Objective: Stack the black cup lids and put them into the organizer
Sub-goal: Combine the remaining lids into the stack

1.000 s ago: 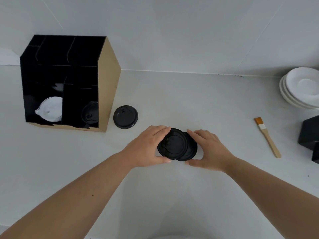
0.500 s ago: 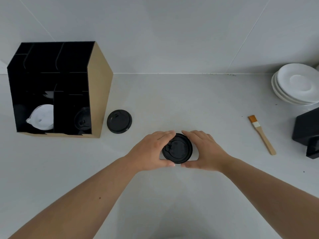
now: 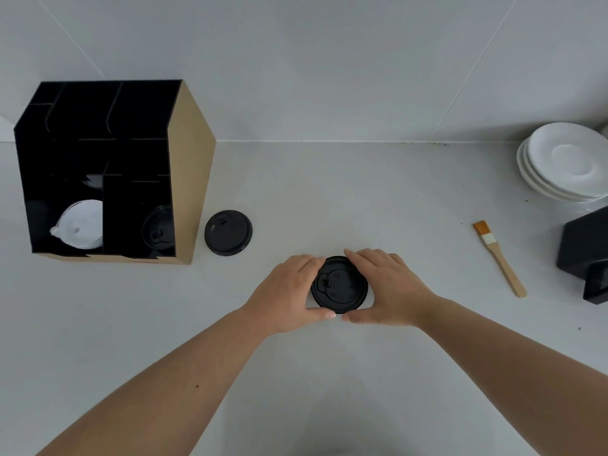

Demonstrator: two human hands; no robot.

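Observation:
A stack of black cup lids (image 3: 339, 285) lies on the white counter at the centre, one lid seated on another. My left hand (image 3: 285, 294) curls around its left edge and my right hand (image 3: 386, 287) around its right edge, thumbs nearly meeting at the front. Another black lid (image 3: 228, 232) lies alone on the counter, just right of the organizer (image 3: 190, 179), a black box with tan side walls and several compartments. Its lower right compartment holds black lids (image 3: 158, 231) standing on edge; the lower left one holds white lids (image 3: 81, 228).
A wooden-handled brush (image 3: 499, 258) lies to the right of my hands. White saucers (image 3: 566, 162) are stacked at the far right against the wall, with a black box-shaped object (image 3: 585, 255) below them. The counter meets a white wall behind.
The two offset lids have been pushed together into one aligned stack between my hands. My hands have closed in around it; the view has shifted slightly.

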